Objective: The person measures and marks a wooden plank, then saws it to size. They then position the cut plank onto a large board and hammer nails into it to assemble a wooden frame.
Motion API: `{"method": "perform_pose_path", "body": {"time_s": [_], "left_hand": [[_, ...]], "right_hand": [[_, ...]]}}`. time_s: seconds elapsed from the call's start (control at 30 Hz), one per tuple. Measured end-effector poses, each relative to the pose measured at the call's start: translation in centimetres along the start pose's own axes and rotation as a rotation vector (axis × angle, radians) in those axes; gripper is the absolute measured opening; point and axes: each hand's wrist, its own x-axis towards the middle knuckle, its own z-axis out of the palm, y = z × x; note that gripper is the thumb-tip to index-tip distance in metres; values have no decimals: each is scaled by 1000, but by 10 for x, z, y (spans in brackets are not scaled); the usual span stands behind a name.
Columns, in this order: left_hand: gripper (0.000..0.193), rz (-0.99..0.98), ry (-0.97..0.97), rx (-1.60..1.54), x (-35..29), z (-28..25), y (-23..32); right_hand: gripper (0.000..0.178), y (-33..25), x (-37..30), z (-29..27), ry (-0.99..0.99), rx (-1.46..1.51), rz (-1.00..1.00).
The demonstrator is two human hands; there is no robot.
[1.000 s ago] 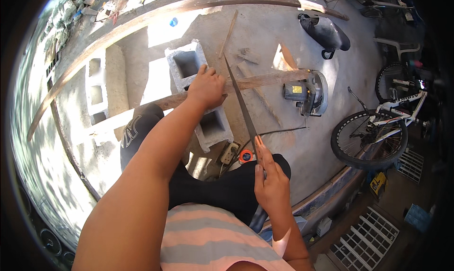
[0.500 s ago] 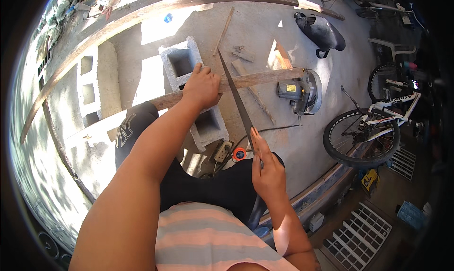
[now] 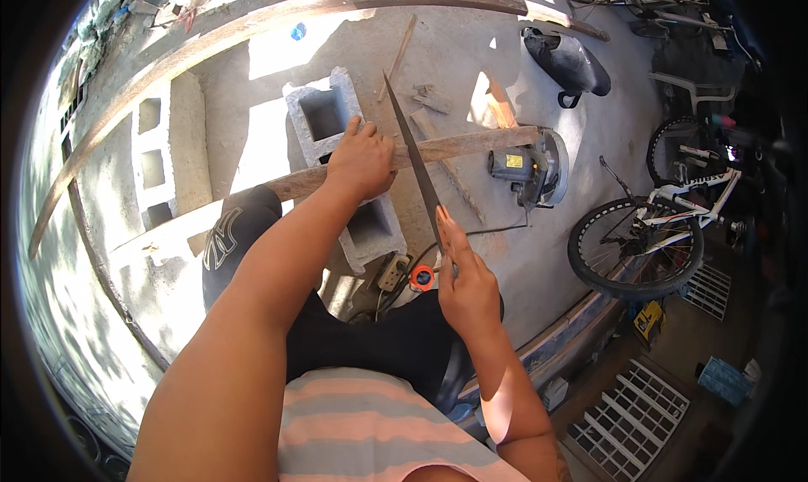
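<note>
A long, narrow wooden board [image 3: 475, 143] lies across a grey hollow concrete block [image 3: 370, 234]. My left hand [image 3: 360, 158] presses down on the board over the block, its fingers curled round the far edge. My right hand [image 3: 465, 276] is closed round the handle of a handsaw [image 3: 418, 162], and the fingers hide most of that handle. The dark blade crosses the board just right of my left hand, its tip pointing away from me. My left knee [image 3: 240, 230] is against the board's left part.
Beyond the board's right end sits a circular saw [image 3: 522, 166] with a cord. A power strip [image 3: 391, 273] and orange ring [image 3: 422, 278] lie near my knees. Another concrete block [image 3: 187, 145] and a long beam [image 3: 278, 15] are at left and back; a bicycle [image 3: 635, 246] is at right.
My right hand has pushed the handsaw forward and slightly left, so its tip reaches farther past the board. My left hand stays on the board.
</note>
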Motion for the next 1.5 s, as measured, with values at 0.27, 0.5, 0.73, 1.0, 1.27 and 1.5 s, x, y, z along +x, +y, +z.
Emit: {"method": "perform_pose_path", "body": {"time_s": [0.27, 0.5, 0.73, 1.0, 1.27, 1.5], "left_hand": [[43, 2, 19, 2, 20, -9, -10], [44, 36, -34, -18, 9, 0, 9], [45, -6, -12, -35, 13, 0, 2], [45, 73, -41, -17, 13, 3, 19], [46, 16, -23, -24, 2, 3, 2], [43, 49, -17, -29, 11, 4, 13]], "right_hand": [[60, -5, -34, -21, -52, 191, 129], [61, 7, 35, 18, 43, 87, 59], [65, -6, -36, -17, -3, 67, 61], [67, 0, 72, 21, 45, 8, 84], [63, -13, -105, -54, -71, 104, 150], [64, 7, 88, 49, 118, 10, -1]]}}
